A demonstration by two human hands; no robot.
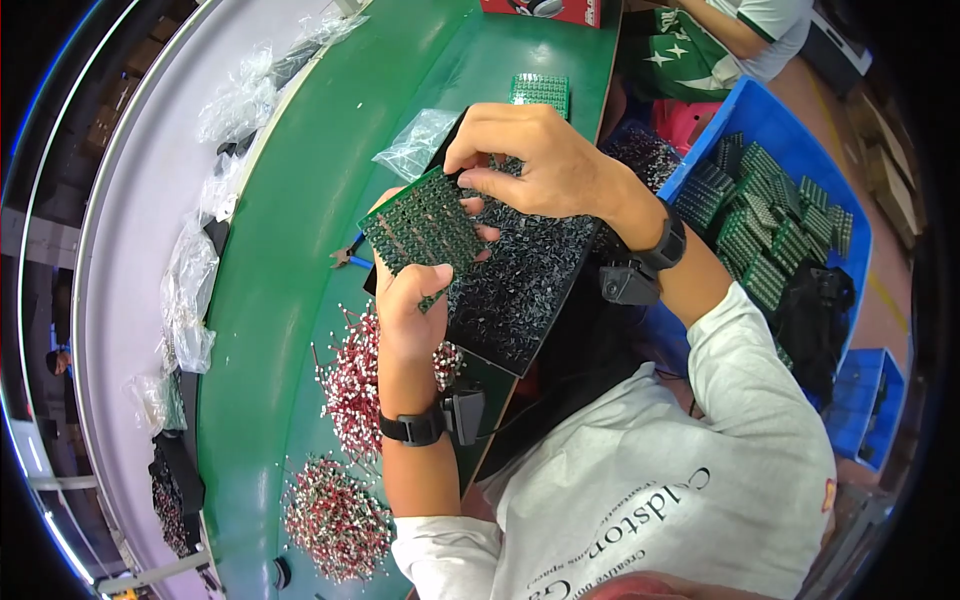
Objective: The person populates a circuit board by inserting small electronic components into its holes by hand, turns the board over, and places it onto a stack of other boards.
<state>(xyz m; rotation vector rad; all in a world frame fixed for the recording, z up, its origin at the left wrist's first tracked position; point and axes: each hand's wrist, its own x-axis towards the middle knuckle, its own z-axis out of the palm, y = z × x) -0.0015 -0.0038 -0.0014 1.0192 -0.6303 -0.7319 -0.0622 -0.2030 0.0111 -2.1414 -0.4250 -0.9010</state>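
Observation:
My left hand (pixel 408 308) grips a green circuit board panel (pixel 415 228) covered with rows of small dark components. Its thumb lies on the near face and its fingers reach behind. At the panel's upper right corner, my right hand (pixel 545 160) is closed in a pinch; whatever sits between thumb and fingertips is too small to make out. Beneath both hands is a black tray (pixel 520 290) filled with small black parts. A piled heap of red and white small-headed leads (pixel 350 390) lies beside my left wrist, and a similar second heap (pixel 337 518) lies nearer.
Blue-handled pliers (pixel 350 255) and a clear plastic bag (pixel 415 142) lie on the green table (pixel 270 330). Another board stack (pixel 540 92) sits farther back. On the right stands a blue bin (pixel 860 270) of boards. Another person (pixel 740 40) sits at the far right.

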